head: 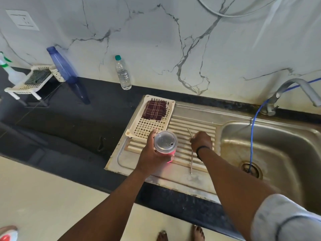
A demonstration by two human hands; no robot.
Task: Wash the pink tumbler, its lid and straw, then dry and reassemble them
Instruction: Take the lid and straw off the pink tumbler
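Tumbler [165, 148] w/ lid [165, 140] in left hand [151, 157]; right hand [201, 141] pinches straw [191, 153].

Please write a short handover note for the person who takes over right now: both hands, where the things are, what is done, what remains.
Left hand grips the pink tumbler, clear lid on it, above the drainboard.
Right hand pinches the metal straw, whose lower end rests on the drainboard.
Checked cloth lies in the cream tray.
Done: lid fitted.
Left: put the straw through the lid. Whether parts are washed and dry cannot be told.
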